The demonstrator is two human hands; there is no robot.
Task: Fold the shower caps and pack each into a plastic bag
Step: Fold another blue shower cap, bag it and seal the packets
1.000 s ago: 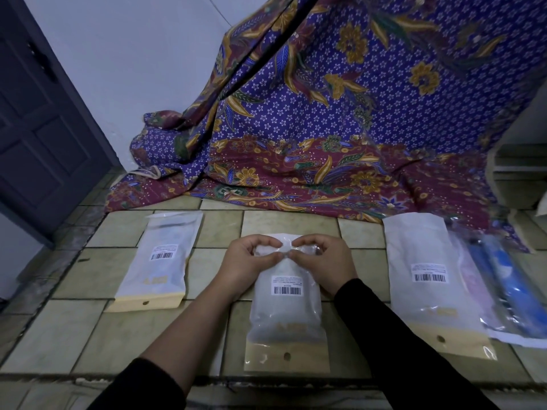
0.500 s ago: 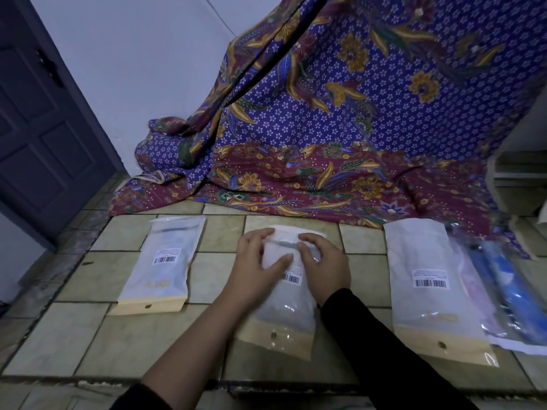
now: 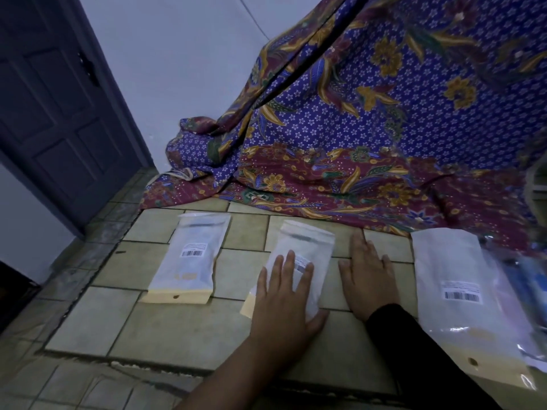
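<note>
L hand (image 3: 284,303) flat, fingers spread, pressing the middle bag (image 3: 299,255) onto the tile floor (image 3: 183,327); R hand (image 3: 367,279) flat on tile beside it, holding nothing. I judge risk: slick plastic skids under palm. Left bag (image 3: 189,261) near; right stack (image 3: 453,291) close to R hand. Bare tile nearer me.

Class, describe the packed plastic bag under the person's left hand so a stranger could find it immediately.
Start at the purple patterned cloth; three white barcoded plastic bags lie on the beige tiled floor before it. The middle bag is yours: tilted, with the left hand flat on it.
</note>
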